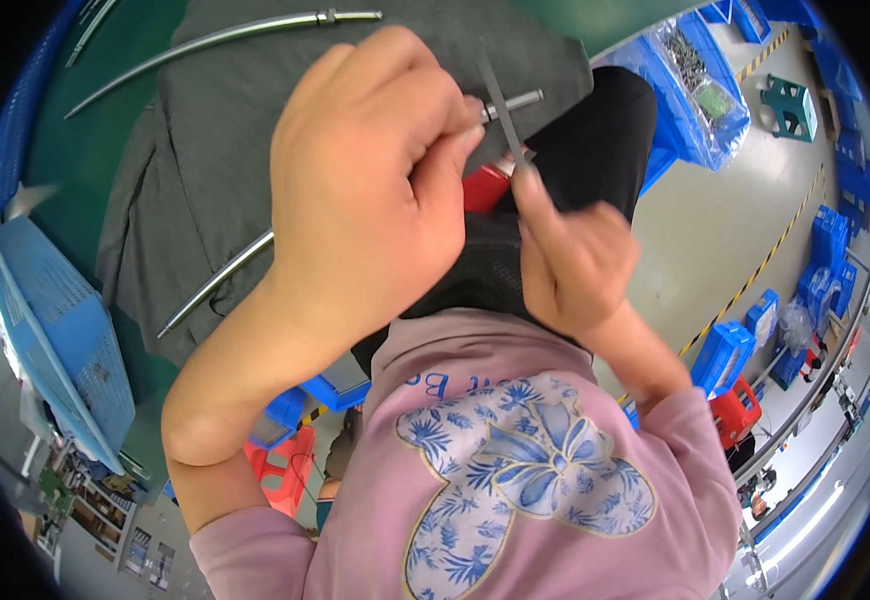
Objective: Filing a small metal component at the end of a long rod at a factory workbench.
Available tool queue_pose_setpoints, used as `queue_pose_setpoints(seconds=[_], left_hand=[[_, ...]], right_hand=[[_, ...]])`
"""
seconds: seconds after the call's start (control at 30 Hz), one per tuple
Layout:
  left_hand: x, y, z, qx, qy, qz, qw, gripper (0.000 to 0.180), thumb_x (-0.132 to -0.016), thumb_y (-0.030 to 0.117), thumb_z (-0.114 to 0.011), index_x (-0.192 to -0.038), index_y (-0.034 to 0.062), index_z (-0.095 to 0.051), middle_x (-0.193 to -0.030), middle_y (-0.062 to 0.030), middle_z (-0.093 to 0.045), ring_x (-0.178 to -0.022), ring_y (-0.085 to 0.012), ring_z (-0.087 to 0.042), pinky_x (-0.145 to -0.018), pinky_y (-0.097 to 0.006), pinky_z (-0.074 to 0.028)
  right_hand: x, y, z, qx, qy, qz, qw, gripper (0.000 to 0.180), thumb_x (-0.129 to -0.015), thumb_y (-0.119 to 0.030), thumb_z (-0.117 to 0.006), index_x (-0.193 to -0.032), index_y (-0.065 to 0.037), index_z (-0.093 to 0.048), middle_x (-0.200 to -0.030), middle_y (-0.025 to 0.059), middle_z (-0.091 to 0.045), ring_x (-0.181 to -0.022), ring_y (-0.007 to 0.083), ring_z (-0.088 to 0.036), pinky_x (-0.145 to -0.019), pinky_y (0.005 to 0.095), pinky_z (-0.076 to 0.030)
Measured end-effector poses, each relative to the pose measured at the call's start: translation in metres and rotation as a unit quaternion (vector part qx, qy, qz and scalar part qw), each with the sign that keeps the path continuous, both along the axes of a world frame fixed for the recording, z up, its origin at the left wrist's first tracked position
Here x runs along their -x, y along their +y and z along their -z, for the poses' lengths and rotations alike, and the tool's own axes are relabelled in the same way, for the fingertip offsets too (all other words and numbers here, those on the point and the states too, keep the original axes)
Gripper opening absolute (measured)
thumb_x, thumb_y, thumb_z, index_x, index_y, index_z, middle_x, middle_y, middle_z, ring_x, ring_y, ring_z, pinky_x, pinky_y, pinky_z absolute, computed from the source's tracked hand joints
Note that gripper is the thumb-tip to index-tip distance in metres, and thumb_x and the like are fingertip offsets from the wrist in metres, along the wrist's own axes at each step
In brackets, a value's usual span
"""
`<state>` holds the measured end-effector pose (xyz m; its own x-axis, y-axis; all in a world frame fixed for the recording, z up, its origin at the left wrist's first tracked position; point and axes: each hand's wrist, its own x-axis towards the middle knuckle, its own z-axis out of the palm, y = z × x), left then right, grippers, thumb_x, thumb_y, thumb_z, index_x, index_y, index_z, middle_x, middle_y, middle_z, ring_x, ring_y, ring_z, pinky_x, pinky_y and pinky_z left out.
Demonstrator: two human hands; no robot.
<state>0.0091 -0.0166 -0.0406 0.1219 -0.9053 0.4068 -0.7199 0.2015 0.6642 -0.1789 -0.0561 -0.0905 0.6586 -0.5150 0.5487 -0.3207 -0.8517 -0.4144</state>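
Note:
My left hand (pixel 375 170) is closed in a pinch round a shiny metal rod (pixel 515 102), whose fitting end sticks out past the fingertips. Lower left, a length of metal rod (pixel 217 283) shows beyond my wrist; the arm and hand hide whether it is the same piece. In my right hand (pixel 575 250), closed with the thumb on top, is a thin flat grey file-like strip (pixel 502 105) that crosses close to the rod's end. Something red (pixel 487 186) lies between the hands, partly covered. Another slim curved rod (pixel 205 44) rests on the grey cloth (pixel 225 130).
The cloth lies over a green table (pixel 65 180). A light blue basket (pixel 60 330) stands at the left. At the upper right, a blue bin (pixel 690 90) holds bagged small parts. A green stool (pixel 790 107) and several blue boxes are on the floor to the right.

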Motion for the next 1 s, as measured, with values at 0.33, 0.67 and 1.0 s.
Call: queue_pose_setpoints(seconds=[0.33, 0.67, 1.0], left_hand=[[-0.002, -0.001, 0.0, -0.009, -0.003, 0.004, 1.0, 0.012, -0.072, -0.01, -0.067, -0.076, -0.0032, -0.058, -0.074, -0.0078, -0.052, -0.065, -0.0177, -0.051, -0.059, -0.026, -0.041], [-0.005, 0.004, -0.001, -0.025, -0.016, -0.005, 1.0, 0.009, -0.075, -0.006, -0.068, -0.082, -0.0033, -0.063, -0.077, -0.0068, -0.054, -0.066, -0.0158, -0.051, -0.059, -0.025, -0.04], [-0.004, 0.005, -0.003, -0.041, -0.03, -0.02, 0.998, 0.009, -0.078, -0.005, -0.068, -0.086, -0.0019, -0.066, -0.079, -0.0055, -0.056, -0.067, -0.0123, -0.054, -0.059, -0.022, -0.042]], right_hand=[[0.002, -0.001, -0.007, 0.003, 0.016, -0.028, 0.999, 0.05, -0.062, 0.009, -0.065, -0.112, 0.007, -0.064, -0.059, 0.0043, -0.056, -0.042, 0.0139, -0.046, -0.045, 0.0281, -0.032], [0.045, 0.026, 0.037, -0.006, 0.004, -0.05, 0.999, 0.057, -0.053, 0.002, -0.062, -0.11, -0.001, -0.068, -0.051, -0.0025, -0.034, -0.04, 0.0123, -0.034, -0.043, 0.0273, -0.029], [0.044, 0.017, 0.01, -0.033, -0.093, -0.031, 0.995, 0.054, -0.06, 0.003, -0.061, -0.114, 0.005, -0.063, -0.054, -0.0012, -0.037, -0.043, 0.0152, -0.037, -0.048, 0.0277, -0.033]])
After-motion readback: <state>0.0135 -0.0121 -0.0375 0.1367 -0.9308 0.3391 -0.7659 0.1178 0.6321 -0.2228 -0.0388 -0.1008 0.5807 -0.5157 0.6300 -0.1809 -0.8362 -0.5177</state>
